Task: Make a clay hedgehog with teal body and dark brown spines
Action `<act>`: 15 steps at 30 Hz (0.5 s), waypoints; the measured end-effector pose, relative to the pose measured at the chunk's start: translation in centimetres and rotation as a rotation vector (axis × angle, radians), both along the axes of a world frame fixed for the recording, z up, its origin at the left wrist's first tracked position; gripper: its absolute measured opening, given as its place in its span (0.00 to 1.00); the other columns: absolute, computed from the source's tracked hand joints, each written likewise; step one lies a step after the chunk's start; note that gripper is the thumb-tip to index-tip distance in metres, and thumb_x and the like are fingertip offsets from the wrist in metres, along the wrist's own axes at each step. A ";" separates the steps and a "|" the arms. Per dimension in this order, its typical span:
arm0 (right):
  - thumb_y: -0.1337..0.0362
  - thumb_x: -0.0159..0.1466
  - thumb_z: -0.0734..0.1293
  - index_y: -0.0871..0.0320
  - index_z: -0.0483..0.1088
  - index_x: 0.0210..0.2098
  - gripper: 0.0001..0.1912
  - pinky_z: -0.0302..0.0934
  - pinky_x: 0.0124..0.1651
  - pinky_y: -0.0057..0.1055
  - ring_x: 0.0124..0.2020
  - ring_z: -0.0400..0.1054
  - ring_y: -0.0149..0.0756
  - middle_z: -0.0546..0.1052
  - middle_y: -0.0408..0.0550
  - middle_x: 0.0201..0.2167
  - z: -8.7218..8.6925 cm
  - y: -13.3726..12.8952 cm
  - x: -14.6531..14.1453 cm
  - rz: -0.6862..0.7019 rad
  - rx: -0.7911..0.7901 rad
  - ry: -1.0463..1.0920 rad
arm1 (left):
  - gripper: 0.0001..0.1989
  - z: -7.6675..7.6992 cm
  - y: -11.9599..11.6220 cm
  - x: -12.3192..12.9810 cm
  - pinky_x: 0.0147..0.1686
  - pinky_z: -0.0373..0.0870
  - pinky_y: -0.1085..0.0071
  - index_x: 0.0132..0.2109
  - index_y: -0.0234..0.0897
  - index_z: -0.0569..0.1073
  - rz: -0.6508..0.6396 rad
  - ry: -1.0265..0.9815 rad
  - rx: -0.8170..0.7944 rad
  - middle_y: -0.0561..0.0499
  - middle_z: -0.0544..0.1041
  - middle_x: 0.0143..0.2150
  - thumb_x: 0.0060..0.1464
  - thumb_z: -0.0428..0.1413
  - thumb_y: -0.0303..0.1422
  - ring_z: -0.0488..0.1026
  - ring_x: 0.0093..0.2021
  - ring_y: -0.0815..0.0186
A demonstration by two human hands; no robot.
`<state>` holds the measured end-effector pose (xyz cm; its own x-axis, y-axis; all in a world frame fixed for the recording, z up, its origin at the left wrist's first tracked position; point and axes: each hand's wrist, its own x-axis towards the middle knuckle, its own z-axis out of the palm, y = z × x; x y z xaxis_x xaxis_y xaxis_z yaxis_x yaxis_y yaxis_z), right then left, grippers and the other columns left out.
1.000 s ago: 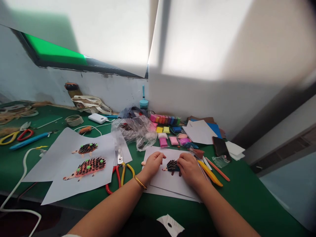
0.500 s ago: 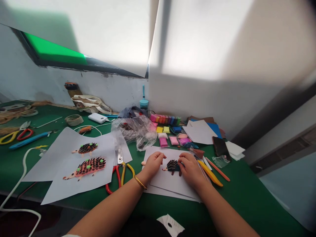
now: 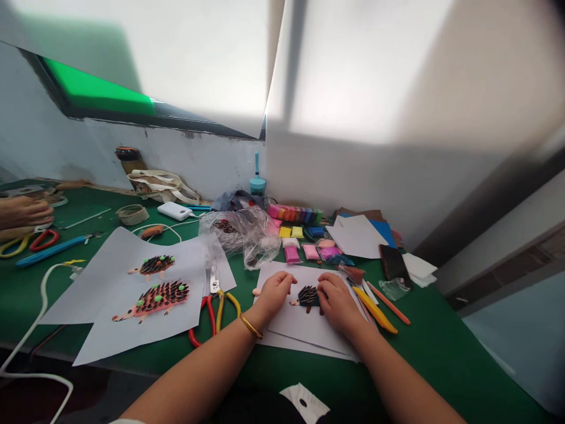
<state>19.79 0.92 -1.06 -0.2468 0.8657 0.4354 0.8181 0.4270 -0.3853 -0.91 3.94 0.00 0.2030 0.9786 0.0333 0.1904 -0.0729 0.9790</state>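
A small clay hedgehog with a dark body and black seed-like spines lies on a white paper sheet. Just left of it rests my left hand, thumb and fingertips pinched together; anything between them is too small to make out. My right hand covers the hedgehog's right end, its fingers curled and closed there. What those fingertips hold is hidden. Two finished-looking hedgehogs, a larger pink one and a smaller one, lie on papers to the left, with green dots among their spines.
Red-and-yellow-handled scissors lie beside my left forearm. A yellow cutter and an orange stick are right of my right hand. Clay packets and a plastic bag sit behind. Another person's hand is at far left.
Another person's hand has come in at the far left, over the tools there. My right hand has shifted very slightly over the hedgehog; my left hand stays put.
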 end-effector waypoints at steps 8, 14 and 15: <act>0.71 0.62 0.61 0.56 0.69 0.31 0.06 0.61 0.50 0.43 0.45 0.65 0.44 0.72 0.52 0.42 0.1 -0.1 0.1 0.003 -0.001 0.040 | 0.17 -0.2 0.1 0.0 0.31 0.60 0.70 0.34 0.35 0.74 -0.004 0.004 0.001 0.55 0.66 0.23 0.55 0.48 0.43 0.65 0.28 0.66; 0.68 0.63 0.63 0.55 0.71 0.34 0.06 0.61 0.51 0.43 0.47 0.65 0.44 0.72 0.52 0.42 0.3 -0.1 0.5 -0.026 0.023 0.149 | 0.17 0.0 0.0 -0.1 0.31 0.60 0.70 0.35 0.35 0.75 0.001 0.029 -0.002 0.56 0.66 0.23 0.55 0.48 0.43 0.65 0.28 0.66; 0.67 0.63 0.63 0.55 0.72 0.34 0.06 0.61 0.51 0.44 0.47 0.65 0.45 0.72 0.52 0.42 0.3 -0.1 0.6 -0.029 0.022 0.161 | 0.17 0.1 0.0 0.0 0.31 0.60 0.70 0.35 0.36 0.75 0.006 0.036 -0.001 0.56 0.66 0.23 0.55 0.47 0.42 0.65 0.28 0.66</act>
